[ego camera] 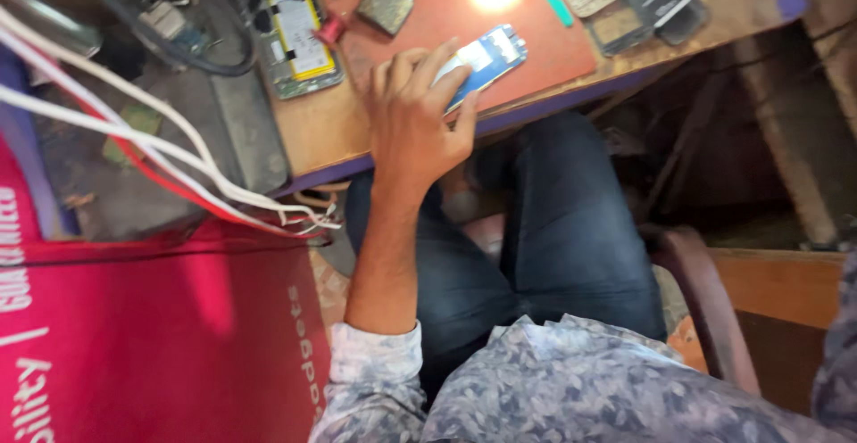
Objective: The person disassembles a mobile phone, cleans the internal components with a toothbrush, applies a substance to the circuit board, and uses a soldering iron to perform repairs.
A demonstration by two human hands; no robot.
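Patterned sleeve (379, 363) nearest; left hand (415, 117) pinches blue phone part (486, 59) on red mat (527, 41): thin, light, fragile, best held by its edges.

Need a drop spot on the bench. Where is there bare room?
Free: the red mat between padlock and blue phone part, and bare wood left of the left hand, below the opened phone. Crowded: the top right around the phone shells, and the cables at left.
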